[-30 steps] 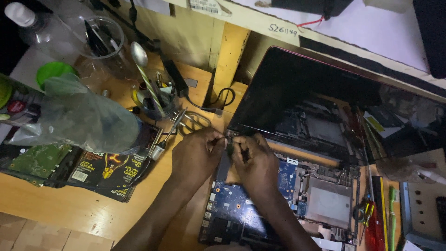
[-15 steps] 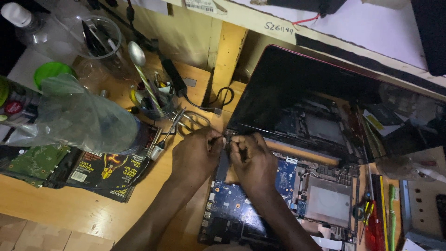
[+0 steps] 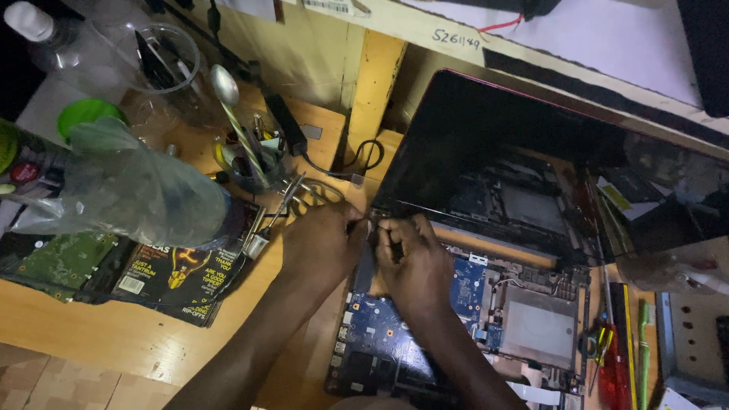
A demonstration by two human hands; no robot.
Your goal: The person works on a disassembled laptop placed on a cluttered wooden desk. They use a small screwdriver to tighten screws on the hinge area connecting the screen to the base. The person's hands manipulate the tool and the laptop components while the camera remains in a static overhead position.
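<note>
Opened laptop [image 3: 486,304] on the table [image 3: 99,334], base cover off. Left hand [image 3: 323,243] and right hand [image 3: 414,262] meet at the left hinge, fingers of both pinched on a small part hidden between them; what part cannot be told. Just below the fingers lies the blue circuit board [image 3: 380,326]. A slip here could scratch it. Against half a second earlier, both hands sit in the same place.

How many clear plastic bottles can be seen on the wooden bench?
2: a large clear plastic bottle lying on its side at left, and a white-capped clear bottle in the top-left corner. Clutter may hide more.
</note>
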